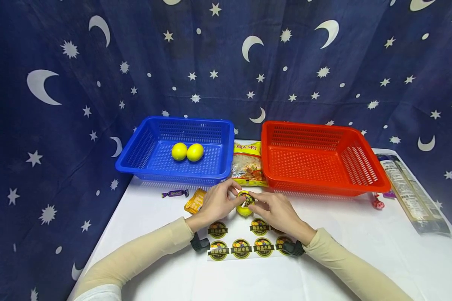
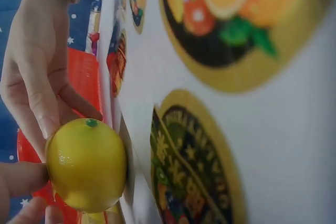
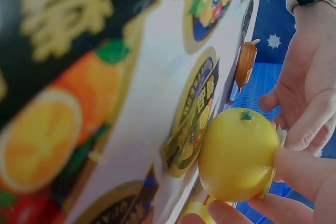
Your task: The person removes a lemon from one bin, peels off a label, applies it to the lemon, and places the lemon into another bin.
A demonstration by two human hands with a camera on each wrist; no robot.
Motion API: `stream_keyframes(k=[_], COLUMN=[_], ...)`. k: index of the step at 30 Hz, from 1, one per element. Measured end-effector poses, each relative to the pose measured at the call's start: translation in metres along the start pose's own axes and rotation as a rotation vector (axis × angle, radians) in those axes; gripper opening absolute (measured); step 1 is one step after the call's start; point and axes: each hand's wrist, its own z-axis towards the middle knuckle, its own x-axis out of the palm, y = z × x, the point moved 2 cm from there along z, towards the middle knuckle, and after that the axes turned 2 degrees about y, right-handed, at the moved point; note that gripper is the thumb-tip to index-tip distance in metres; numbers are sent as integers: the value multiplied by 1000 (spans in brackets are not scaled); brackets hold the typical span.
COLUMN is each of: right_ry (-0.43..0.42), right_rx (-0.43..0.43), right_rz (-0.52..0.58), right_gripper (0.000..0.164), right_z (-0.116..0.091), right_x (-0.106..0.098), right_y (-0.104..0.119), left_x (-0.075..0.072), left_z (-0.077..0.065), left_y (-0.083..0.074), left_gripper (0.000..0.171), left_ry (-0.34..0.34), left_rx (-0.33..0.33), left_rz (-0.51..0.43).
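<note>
A yellow lemon [image 1: 244, 210] with a small green tip stands on the sticker sheet [image 1: 231, 256], a round dark fruit sticker [image 1: 246, 200] lying over its upper face. From the left, my left hand [image 1: 217, 200] holds the lemon with thumb and fingers near the sticker's edge. On the opposite side my right hand [image 1: 278, 211] grips it, fingers and thumb at the sticker's other edge. The right wrist view shows the lemon [image 3: 239, 153] between both hands, with a pale sticker edge lifted from its skin. Several round stickers [image 1: 241, 249] remain on the sheet beneath my wrists.
Behind the hands stand a blue basket [image 1: 175, 177] with two lemons [image 1: 187, 152] and a red basket [image 1: 325, 188]. Between them lies a yellow food packet [image 1: 245, 164]. Purple candy [image 1: 175, 193] and an orange packet [image 1: 195, 201] lie left; red candy [image 1: 378, 203] and a clear package [image 1: 414, 192] right.
</note>
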Motion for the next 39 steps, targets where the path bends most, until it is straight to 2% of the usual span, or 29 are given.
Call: stream_keyframes(k=[7, 19, 26, 34, 39], right_ry=[-32, -100, -75, -57, 6], right_rx=[-41, -118, -65, -50, -13], right_rz=[-51, 14, 83, 150, 279], right_gripper=[50, 27, 23, 26, 33], right_z=[-2, 8, 8, 6, 6], right_x=[1, -2, -4, -1, 1], right_y=[1, 5, -1, -3, -2], left_x=[1, 1, 0, 0, -1], left_z=[-3, -5, -8, -6, -7], left_y=[-4, -4, 0, 2, 2], left_gripper=[15, 14, 18, 18, 19], left_ry=[-39, -80, -45, -34, -40], left_rx=[115, 173, 174, 162, 160], left_rz=[105, 147, 126, 104, 108])
